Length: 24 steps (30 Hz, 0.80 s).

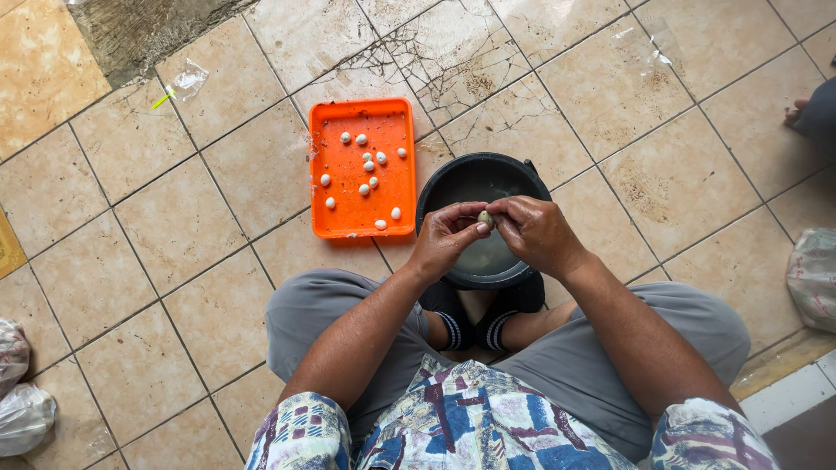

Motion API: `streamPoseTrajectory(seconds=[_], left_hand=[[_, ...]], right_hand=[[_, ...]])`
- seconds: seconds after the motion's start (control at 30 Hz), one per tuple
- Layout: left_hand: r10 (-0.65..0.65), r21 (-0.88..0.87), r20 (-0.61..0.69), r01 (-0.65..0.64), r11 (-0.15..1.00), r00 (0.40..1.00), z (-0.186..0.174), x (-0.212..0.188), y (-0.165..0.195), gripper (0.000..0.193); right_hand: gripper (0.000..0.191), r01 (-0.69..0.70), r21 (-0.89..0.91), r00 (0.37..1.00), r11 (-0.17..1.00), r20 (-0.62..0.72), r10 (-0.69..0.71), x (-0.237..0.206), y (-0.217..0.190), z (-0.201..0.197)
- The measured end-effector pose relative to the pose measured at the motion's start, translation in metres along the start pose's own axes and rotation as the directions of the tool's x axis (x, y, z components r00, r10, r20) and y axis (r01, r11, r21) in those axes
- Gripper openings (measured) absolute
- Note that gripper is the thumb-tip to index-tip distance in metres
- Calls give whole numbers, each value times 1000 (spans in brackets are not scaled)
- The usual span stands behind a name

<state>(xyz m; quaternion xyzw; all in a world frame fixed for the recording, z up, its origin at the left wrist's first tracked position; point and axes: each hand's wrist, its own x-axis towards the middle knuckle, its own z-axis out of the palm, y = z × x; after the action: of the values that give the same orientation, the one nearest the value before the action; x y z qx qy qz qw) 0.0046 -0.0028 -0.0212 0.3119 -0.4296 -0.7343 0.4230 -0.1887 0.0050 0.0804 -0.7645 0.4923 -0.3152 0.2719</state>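
Both hands (492, 231) pinch a small egg (486, 218) over the black bucket (435, 187); peeled eggs (366, 178) dot the orange tray (348, 222).

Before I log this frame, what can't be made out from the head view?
- The small item pinched between left hand and right hand: mostly covered by fingertips, too small to identify.
- Contents of the black bucket: hands cover its middle, the inside is dark.
- White pieces on the orange tray: too small to identify.
- Bags at left and right: cut off by the edges.
- A person's foot, top right: cut by the edge.
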Motion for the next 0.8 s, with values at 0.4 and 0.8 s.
streamPoseTrajectory(seconds=[0.4, 0.8], left_hand=[[-30, -10, 70, 31, 999, 997, 3, -1, 8, 37], [-100, -170, 44, 106, 980, 994, 2, -1, 21, 31]], right_hand=[[10, -183, 54, 983, 982, 0, 183, 1, -3, -3], [12, -365, 127, 927, 922, -39, 372, 7, 11, -6]])
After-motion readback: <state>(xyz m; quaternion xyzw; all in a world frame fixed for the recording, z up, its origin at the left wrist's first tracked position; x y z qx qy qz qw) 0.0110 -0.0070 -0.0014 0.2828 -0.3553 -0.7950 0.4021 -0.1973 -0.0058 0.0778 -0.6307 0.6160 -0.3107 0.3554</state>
